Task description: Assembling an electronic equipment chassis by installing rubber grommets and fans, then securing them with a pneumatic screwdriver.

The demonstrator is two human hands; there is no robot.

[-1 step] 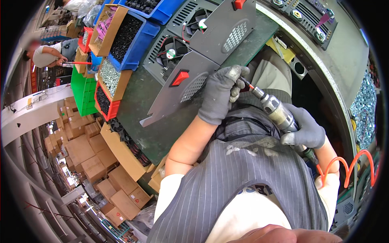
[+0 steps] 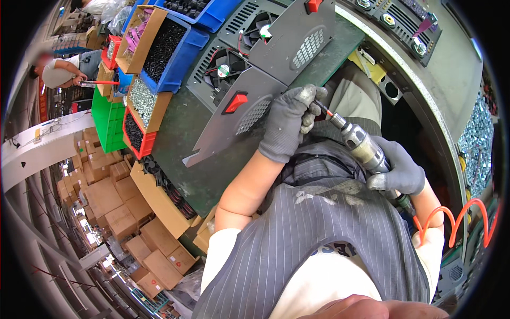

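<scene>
My right hand (image 2: 399, 169), in a grey work glove, is wrapped round the body of a metal air screwdriver (image 2: 363, 147). A red coiled hose (image 2: 445, 212) runs from the tool's rear end. The bit (image 2: 325, 110) points up and left, toward my left hand (image 2: 287, 122), gloved alike. Its fingers are closed in a pinch at the bit's tip; whatever they hold there is hidden. Just left of that hand stands a grey sheet-metal panel (image 2: 220, 125) with a red rocker switch (image 2: 235, 102) and a honeycomb vent. Behind the panel, a black fan (image 2: 226, 65) sits in its metal housing.
Blue bins (image 2: 175, 80) of black parts, a box of silver screws (image 2: 143, 101), a red bin (image 2: 135, 133) and a green crate (image 2: 108, 122) line the left of the green bench (image 2: 196, 183). Another person (image 2: 61, 73) stands far left. Cartons (image 2: 122, 218) are stacked beyond. A curved bench edge (image 2: 425, 90) lies right.
</scene>
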